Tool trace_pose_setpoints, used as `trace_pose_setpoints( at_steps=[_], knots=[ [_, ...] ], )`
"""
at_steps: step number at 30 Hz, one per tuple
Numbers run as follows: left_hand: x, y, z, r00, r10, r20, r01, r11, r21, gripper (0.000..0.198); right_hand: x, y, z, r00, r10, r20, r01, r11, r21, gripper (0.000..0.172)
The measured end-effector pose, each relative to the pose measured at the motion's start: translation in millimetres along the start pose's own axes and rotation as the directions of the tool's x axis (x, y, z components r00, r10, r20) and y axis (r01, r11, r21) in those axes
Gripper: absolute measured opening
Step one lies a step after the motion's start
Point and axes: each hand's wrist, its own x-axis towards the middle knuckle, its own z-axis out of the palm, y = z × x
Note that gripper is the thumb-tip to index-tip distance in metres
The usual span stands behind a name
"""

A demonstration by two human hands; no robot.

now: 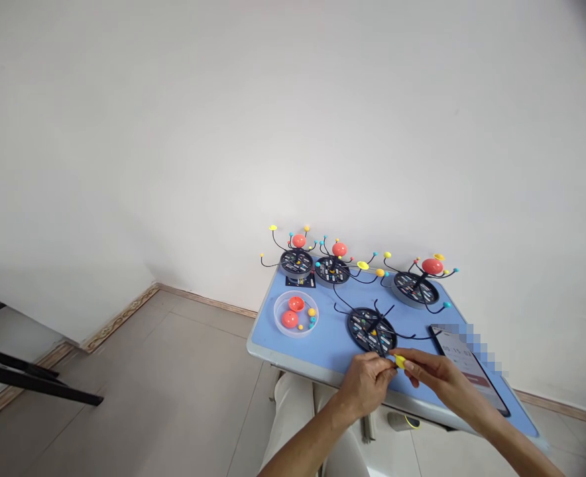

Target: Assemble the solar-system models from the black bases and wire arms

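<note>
At the table's front edge, my left hand (365,385) is closed on the end of a black curved arm from the solar system model (360,333). That model has a round black printed base and bare black arms spreading from its centre. Between the thumb and fingers of my right hand (435,376) is a small yellow planet piece (400,361), right beside my left fingertips at the arm's tip. Whether the piece is seated on the arm cannot be made out. To the left, a clear round tub (277,320) holds red half-shells (290,320) and several small coloured balls.
Three assembled models with red centres, a left one (297,262), a middle one (333,268) and a right one (416,288), line the table's back by the wall. A tablet (476,371) lies at the right. The blue table (313,354) has a pale rim.
</note>
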Motion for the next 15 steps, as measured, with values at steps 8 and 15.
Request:
trace_pose_setpoints(
  at_steps=[8, 15],
  knots=[
    [0.8, -3.5, 2.6, 1.000, 0.014, -0.021, -0.014, 1.000, 0.003, 0.022, -1.0, 2.6, 0.0, 0.981, -0.189, 0.038, 0.192, 0.973, -0.129, 0.047],
    [1.0, -6.3, 4.6, 0.999, 0.009, -0.050, -0.011, 0.999, -0.039, 0.023, -4.5, -2.9, 0.0, 0.924, -0.356, 0.136, 0.381, 0.846, -0.374, 0.032]
  ],
)
